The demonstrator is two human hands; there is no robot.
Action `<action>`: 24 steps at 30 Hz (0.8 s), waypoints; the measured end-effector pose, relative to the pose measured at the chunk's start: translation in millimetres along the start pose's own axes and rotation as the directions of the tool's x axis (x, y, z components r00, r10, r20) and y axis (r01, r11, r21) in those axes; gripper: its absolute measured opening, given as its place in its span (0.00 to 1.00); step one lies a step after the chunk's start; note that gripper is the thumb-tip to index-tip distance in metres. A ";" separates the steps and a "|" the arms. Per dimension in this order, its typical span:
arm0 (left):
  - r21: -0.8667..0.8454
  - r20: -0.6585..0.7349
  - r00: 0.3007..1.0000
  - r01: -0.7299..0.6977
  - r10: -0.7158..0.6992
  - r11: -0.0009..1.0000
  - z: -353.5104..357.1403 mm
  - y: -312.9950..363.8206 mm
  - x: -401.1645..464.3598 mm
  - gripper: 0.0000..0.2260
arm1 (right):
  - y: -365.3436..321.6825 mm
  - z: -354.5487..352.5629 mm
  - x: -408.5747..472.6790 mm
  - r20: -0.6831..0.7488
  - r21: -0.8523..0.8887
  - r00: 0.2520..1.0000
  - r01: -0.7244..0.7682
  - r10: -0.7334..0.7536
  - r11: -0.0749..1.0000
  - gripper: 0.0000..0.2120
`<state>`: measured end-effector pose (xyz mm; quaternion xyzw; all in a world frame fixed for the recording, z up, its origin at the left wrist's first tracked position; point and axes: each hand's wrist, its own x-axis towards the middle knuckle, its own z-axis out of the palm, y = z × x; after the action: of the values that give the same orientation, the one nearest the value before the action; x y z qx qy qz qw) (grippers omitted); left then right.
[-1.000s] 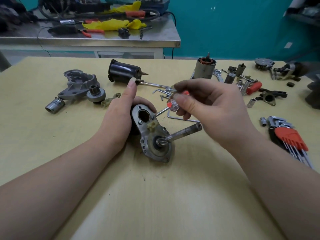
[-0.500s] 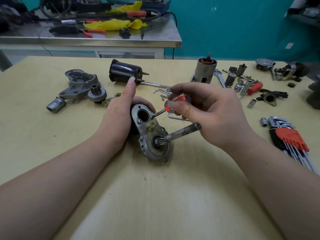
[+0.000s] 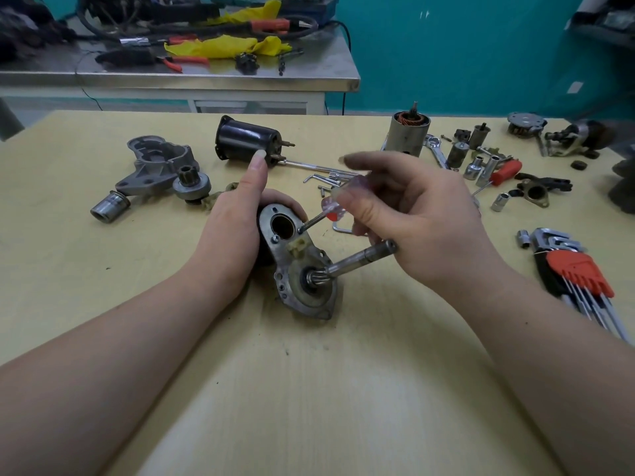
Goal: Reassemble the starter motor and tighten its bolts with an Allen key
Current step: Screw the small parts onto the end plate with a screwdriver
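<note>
A: Where does the starter motor housing (image 3: 298, 269) sit?

B: Near the middle of the yellow worktop (image 3: 309, 389), its grey end plate tilted up toward the camera and a steel shaft (image 3: 360, 257) sticking out toward 2 o'clock.

A: And the left hand (image 3: 237, 221)?

B: It grips the housing from the 9 o'clock side, fingers curled round the dark body behind the plate, the forefinger stretched straight toward 12 o'clock.

A: The right hand (image 3: 419, 218)?

B: Its fingers pinch the clear, red-tinted handle of a small screwdriver (image 3: 330, 209). The tip meets the plate's edge beside the round opening. The hand is blurred, so the exact finger positions are unclear.

A: What else lies about?

B: A black motor casing (image 3: 245, 140) at 12 o'clock from the housing, a grey nose casting (image 3: 154, 163) at 10 o'clock, an armature (image 3: 409, 134) standing upright at 1 o'clock, and an Allen key set (image 3: 574, 276) in a red holder at 3 o'clock. Loose Allen keys (image 3: 326, 178) lie just behind the screwdriver.
</note>
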<state>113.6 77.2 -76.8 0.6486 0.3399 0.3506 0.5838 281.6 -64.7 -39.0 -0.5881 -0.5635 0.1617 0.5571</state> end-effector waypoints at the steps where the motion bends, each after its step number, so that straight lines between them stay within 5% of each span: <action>1: 0.002 0.001 1.000 0.003 -0.003 1.000 -0.2 -0.3 0.3 0.38 | -0.3 -0.6 -0.3 0.010 0.009 1.000 -0.005 0.005 1.000 0.17; 11: -0.016 0.000 1.000 0.012 -0.012 1.000 0.1 2.7 -1.5 0.38 | -0.8 -9.2 5.7 0.170 -0.279 0.953 0.290 -0.250 0.916 0.12; 16: 0.020 -0.023 1.000 0.020 -0.019 1.000 1.6 6.4 -2.5 0.36 | -2.4 -11.8 5.5 0.196 -0.166 0.959 0.240 -0.207 0.956 0.17; 20: 0.038 -0.002 0.999 -0.042 0.042 0.998 0.8 7.2 -5.3 0.25 | -0.6 -7.2 3.6 0.096 -0.222 0.965 0.261 -0.246 0.939 0.17; 24: 0.007 -0.002 0.999 -0.043 0.043 0.999 -1.2 8.0 -7.5 0.18 | 0.5 -12.1 3.9 0.150 -0.224 0.963 0.254 -0.224 0.941 0.20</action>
<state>109.0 70.8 -69.2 0.6572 0.3279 0.3626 0.5736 293.0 -67.0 -33.7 -0.5675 -0.6792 0.0589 0.4617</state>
